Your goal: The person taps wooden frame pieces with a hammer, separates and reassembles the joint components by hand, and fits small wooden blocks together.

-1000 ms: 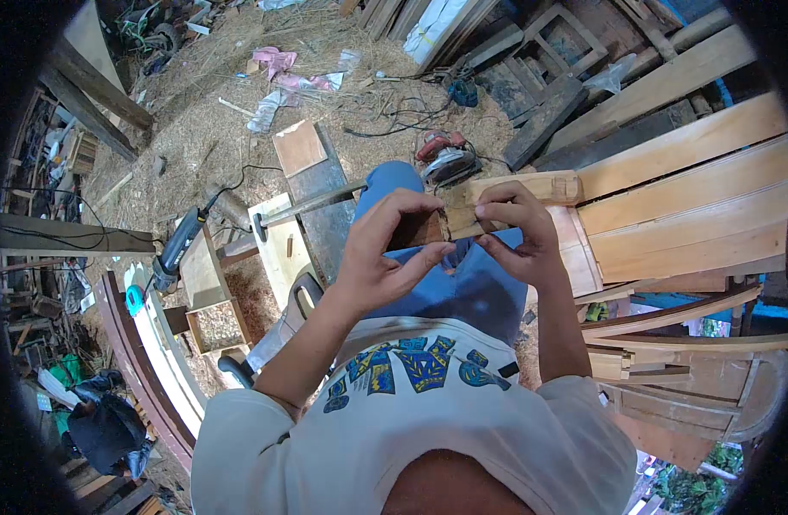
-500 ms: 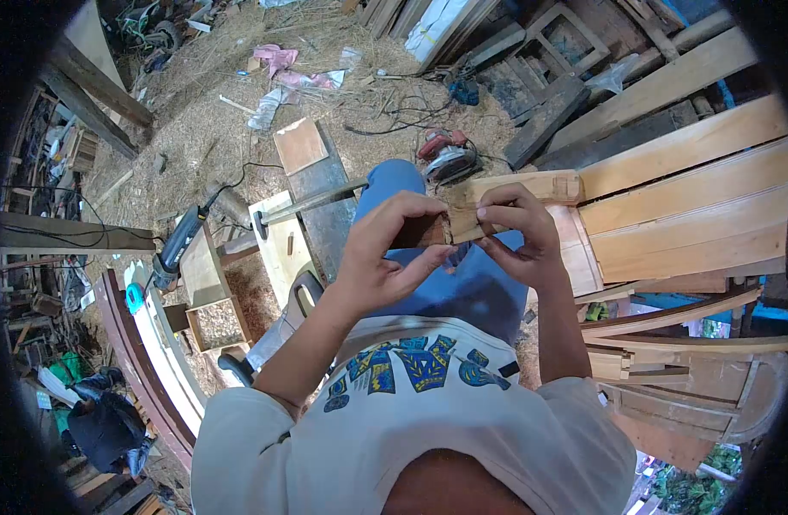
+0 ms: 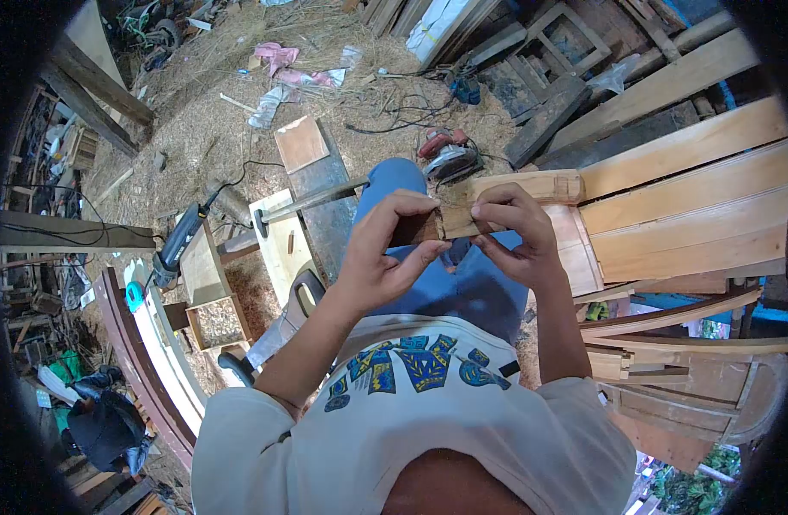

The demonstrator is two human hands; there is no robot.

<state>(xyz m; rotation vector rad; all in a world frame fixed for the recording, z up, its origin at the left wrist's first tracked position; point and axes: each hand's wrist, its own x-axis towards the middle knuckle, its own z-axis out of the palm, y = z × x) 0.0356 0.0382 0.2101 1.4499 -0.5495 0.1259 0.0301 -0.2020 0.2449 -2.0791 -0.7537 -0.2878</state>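
Note:
Above my lap, my left hand [image 3: 381, 249] grips a dark brown wood block [image 3: 418, 229] between thumb and fingers. The block's right end meets a lighter piece of wood [image 3: 459, 221], which my right hand [image 3: 518, 233] pinches at its right part. Whether the two are joined or only touching, I cannot tell. Just behind them lies a thicker light timber [image 3: 531, 186], its end near the right-hand planks.
A red circular saw [image 3: 445, 153] rests on the floor ahead. At left are a power tool [image 3: 181, 240], a handsaw [image 3: 282, 330] and a wooden box frame [image 3: 218, 324]. Long planks [image 3: 694, 202] extend at right. Sawdust and cords cover the floor.
Both hands have shifted very slightly left with the wood pieces. My left fingertips sit a little differently on the dark block; the grips otherwise look the same.

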